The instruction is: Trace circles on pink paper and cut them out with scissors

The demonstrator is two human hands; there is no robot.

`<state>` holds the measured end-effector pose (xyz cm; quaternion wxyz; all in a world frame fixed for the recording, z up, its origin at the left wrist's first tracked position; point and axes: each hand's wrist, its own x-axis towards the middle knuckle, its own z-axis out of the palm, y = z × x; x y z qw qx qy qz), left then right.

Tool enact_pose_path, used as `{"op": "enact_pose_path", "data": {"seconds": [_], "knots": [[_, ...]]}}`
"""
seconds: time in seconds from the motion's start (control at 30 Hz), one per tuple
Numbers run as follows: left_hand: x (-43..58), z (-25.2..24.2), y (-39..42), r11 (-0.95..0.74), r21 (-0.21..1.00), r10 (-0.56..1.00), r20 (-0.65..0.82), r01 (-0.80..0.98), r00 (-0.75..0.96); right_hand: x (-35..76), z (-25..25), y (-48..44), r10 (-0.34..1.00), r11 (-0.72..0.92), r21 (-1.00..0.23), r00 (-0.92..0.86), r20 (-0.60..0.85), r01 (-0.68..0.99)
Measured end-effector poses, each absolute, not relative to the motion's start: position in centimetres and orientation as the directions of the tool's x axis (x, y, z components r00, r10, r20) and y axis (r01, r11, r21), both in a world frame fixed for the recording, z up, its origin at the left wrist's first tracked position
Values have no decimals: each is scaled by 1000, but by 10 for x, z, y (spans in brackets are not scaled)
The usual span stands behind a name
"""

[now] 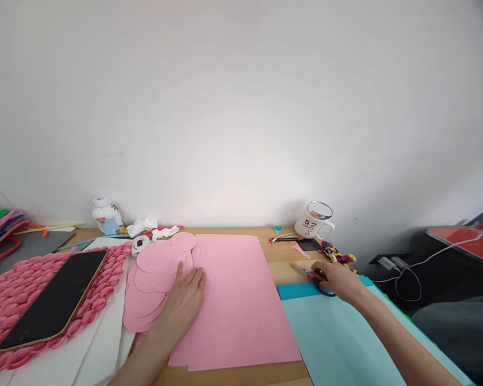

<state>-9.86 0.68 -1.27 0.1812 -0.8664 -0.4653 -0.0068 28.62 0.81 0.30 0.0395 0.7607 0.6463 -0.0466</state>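
My left hand (183, 300) lies flat, fingers stretched out, across the left edge of the pink paper sheets (233, 305). Under its wrist and beside it is a pile of pink paper circles (151, 273), which overlap one another. On the right, my right hand (338, 279) has its fingers closed on the black handles of a pair of scissors (319, 279). The scissor blades point left, over the bare wood of the table. Below that hand lie light blue paper sheets (338, 327), with a darker blue strip at their top edge.
A phone (56, 300) rests on a pink textured mat (20, 279) at left. Along the wall stand a white bottle (107, 217) and a white mug (314, 220). Crumpled tissue (143, 226) lies beside the bottle. A white cable (421, 262) loops at right.
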Motion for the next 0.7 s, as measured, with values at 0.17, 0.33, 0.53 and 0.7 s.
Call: {"op": "enact_pose_path", "data": {"seconds": [0.17,0.33,0.53,0.7], "knots": [[-105,-18,8,-461,-324,830,173,826,531,281,8,39,978,-192,29,193,-73,981],[-108,-22,7,-444,-323,836,185,836,516,264,-3,81,975,-218,-46,220,37,975],[-106,-20,4,-449,-291,835,201,845,513,259,-28,105,940,-327,-115,336,66,938],[-107,-28,4,-448,-322,817,231,834,528,265,-32,112,897,-431,-193,442,17,881]]}}
